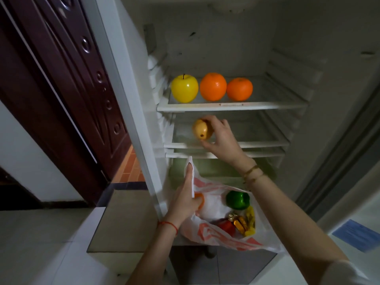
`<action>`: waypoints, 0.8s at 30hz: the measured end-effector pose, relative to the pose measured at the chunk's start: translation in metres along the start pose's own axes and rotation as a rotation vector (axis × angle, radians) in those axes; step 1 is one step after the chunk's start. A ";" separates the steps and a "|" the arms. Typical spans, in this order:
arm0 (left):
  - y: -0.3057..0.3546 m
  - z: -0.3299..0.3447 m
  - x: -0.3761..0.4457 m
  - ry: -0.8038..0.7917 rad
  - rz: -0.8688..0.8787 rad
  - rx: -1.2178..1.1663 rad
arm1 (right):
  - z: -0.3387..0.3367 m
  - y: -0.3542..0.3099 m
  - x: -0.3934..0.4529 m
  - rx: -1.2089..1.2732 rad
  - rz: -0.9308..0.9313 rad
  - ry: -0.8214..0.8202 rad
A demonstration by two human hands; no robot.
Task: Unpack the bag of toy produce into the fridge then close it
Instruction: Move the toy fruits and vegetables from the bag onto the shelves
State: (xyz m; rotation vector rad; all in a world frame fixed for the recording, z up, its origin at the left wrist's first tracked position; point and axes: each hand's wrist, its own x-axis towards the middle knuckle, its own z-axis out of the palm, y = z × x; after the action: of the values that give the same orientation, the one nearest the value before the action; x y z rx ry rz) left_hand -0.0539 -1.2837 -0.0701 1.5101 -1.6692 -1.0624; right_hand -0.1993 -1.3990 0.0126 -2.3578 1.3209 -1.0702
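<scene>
The fridge stands open in front of me. On its upper shelf (232, 104) sit a yellow apple (184, 88) and two oranges (213, 86) (239, 89) in a row. My right hand (221, 136) grips a yellow-brown pear (201, 130) over the front left of the second shelf (265, 143). My left hand (186, 199) holds the rim of a white and orange plastic bag (207, 233) below the shelves. Inside the bag lie a green pepper (237, 199), a red item (227, 226) and yellow and orange pieces (247, 223).
A dark red wooden door (67, 83) stands to the left of the fridge wall (127, 79). A lower shelf (267, 153) lies just under the second one. The fridge door (349, 161) hangs open on the right. A blue sheet (357, 235) lies on the floor.
</scene>
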 end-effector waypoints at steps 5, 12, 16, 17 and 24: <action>-0.005 0.000 0.005 -0.007 0.006 -0.024 | 0.031 0.008 0.028 -0.056 -0.021 -0.046; -0.009 -0.001 0.013 0.003 -0.028 -0.017 | 0.058 0.012 0.052 -0.059 -0.017 -0.145; -0.014 -0.002 0.017 0.011 -0.012 -0.024 | 0.064 0.015 0.058 -0.064 -0.034 -0.138; -0.014 -0.002 0.018 0.009 -0.014 -0.027 | 0.065 0.017 0.059 -0.069 -0.042 -0.135; -0.016 0.000 0.020 0.007 0.005 -0.027 | 0.050 0.018 0.043 0.049 -0.042 -0.080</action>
State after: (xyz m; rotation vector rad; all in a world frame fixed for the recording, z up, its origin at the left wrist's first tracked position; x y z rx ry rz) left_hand -0.0493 -1.3038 -0.0856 1.4893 -1.6467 -1.0719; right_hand -0.1622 -1.4515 -0.0118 -2.3758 1.2087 -0.9970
